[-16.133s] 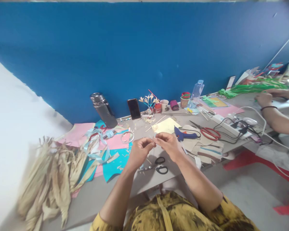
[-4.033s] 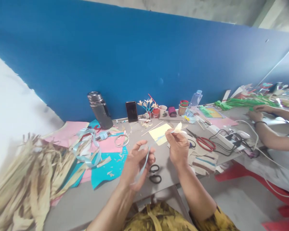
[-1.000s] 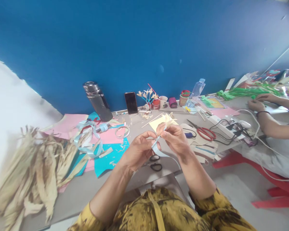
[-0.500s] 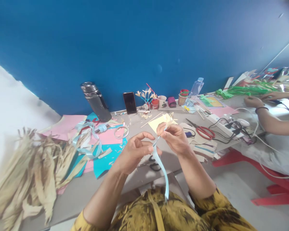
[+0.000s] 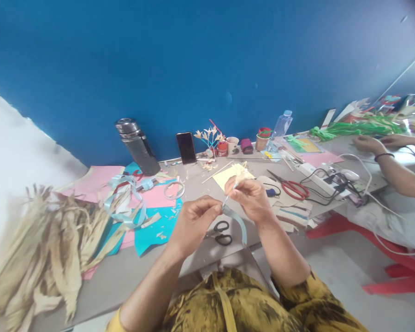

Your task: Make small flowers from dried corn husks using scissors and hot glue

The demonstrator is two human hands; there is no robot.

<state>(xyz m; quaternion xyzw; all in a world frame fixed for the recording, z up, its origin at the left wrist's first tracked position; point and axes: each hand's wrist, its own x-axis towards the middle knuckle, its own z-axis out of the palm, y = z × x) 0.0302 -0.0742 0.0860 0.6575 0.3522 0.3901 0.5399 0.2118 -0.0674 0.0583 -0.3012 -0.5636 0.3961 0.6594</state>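
Note:
Between thumb and fingers, my right hand (image 5: 249, 196) pinches a small pale flower (image 5: 241, 170), its petals showing above the fingertips. A light-blue ribbon (image 5: 240, 221) runs along the thin stem below the flower, and its loose end curves down to the right. My left hand (image 5: 200, 219) is closed on the ribbon and stem just below the right hand. Black-handled scissors (image 5: 223, 234) lie on the table beneath my hands. A yellow paper sheet (image 5: 224, 175) lies behind them.
Dried corn husks (image 5: 44, 258) cover the left side, beside blue paper (image 5: 155, 226) and ribbon loops. A thermos (image 5: 138, 147), a phone (image 5: 186, 148) and cups line the wall. Red-handled scissors (image 5: 293, 189) and a power strip (image 5: 323, 180) lie right. A co-worker's arm (image 5: 397, 168) is at far right.
My left fingers have closed together on the ribbon and stem. The ribbon's loose end has swung up and right, uncovering the black-handled scissors. The co-worker's hands have shifted slightly.

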